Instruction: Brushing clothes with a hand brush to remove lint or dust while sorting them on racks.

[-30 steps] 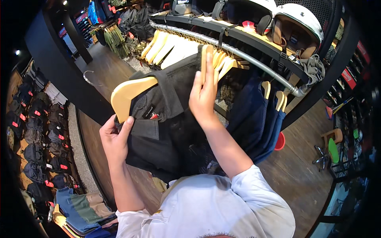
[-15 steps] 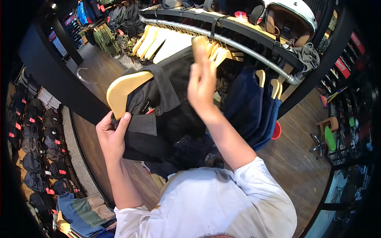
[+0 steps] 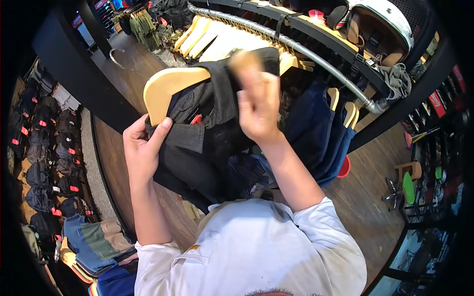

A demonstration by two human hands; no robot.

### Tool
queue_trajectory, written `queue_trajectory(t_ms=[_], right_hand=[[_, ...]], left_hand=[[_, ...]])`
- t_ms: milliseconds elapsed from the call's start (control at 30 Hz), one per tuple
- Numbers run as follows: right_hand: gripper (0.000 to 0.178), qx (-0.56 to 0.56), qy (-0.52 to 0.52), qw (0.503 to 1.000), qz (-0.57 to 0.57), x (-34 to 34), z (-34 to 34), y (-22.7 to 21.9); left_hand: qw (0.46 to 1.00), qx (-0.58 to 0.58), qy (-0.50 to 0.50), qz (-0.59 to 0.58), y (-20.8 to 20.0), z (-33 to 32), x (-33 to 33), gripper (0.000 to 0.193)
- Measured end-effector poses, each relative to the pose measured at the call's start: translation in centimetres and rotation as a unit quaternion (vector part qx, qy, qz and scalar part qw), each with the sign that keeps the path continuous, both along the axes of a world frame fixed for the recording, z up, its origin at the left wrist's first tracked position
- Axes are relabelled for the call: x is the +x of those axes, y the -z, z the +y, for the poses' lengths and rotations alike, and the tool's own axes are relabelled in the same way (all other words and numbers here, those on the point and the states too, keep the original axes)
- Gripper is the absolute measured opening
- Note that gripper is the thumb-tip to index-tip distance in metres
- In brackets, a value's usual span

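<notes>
A black collared jacket (image 3: 197, 158) hangs over a pale wooden hanger (image 3: 170, 86) in front of me. My left hand (image 3: 143, 148) is closed at the hanger's near end, thumb on top, pinching the hanger and the cloth by the collar. The hanger's metal hook (image 3: 117, 58) sticks out to the left. My right hand (image 3: 261, 108) is above the jacket's right side, its fingers smeared by motion. They appear closed around a blurred tan, wooden-looking block (image 3: 244, 61), whose kind I cannot make out. Inside the collar a small red label (image 3: 196, 119) shows.
Beyond the jacket, a metal rail (image 3: 316, 59) carries pale wooden hangers (image 3: 197, 37) and dark blue garments (image 3: 311, 118). A white helmet (image 3: 387, 22) rests on the shelf above it. Rows of dark caps (image 3: 44, 143) line the left, with folded clothes (image 3: 96, 241) at lower left.
The view has shifted slightly. The hanger and jacket have come up a little with my left hand. More black cloth now shows beyond my right hand, which is still moving over the jacket.
</notes>
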State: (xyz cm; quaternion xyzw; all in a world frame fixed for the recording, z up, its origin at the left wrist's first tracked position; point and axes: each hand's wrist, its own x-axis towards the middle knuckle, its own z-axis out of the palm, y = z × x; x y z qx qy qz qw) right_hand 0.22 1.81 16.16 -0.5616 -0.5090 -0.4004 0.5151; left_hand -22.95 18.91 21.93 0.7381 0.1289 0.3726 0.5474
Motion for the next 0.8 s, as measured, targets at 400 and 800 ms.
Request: queue_trajectory(t_ms=[400, 800], right_hand=[[0.053, -0.090, -0.075, 0.992, 0.041, -6.6, 1.3, 1.5], [0.056, -0.152, -0.110, 0.978, -0.086, -7.1, 2.1, 0.0]], left_hand=[[0.988, -0.091, 0.110, 0.052, -5.7, -1.0, 6.3, 0.037], [0.956, -0.188, 0.220, 0.049, -6.5, 1.7, 7.0, 0.039]])
